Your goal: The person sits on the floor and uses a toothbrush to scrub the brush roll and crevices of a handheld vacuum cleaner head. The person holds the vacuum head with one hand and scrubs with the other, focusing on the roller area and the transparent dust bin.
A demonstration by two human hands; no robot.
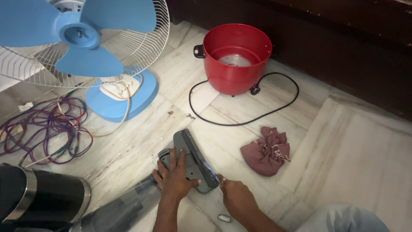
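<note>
Our left hand (175, 180) lies spread, palm down, on the grey vacuum head (193, 160), fingers splayed wide over its near end and pressing it to the marble floor (343, 141). Our right hand (234, 195) is curled narrow at the head's near right corner, pinching what looks like a small tool; its tip is too small for us to make out. The head's long axis runs away from both hands, slanting up and to the left, so the left hand sits on it while the right hand only touches its edge. Behind the left wrist the grey vacuum body (120, 210) trails back toward us. Just beside the right wrist lies a small metal piece (224, 218). Farther out past the right hand sits a maroon cloth pouch (266, 151), then a red cooker pot (234, 56) with its black cord (257, 116). Beyond the left hand stand a blue fan (86, 47), a tangle of wires (47, 129) and a black kettle (38, 195).
</note>
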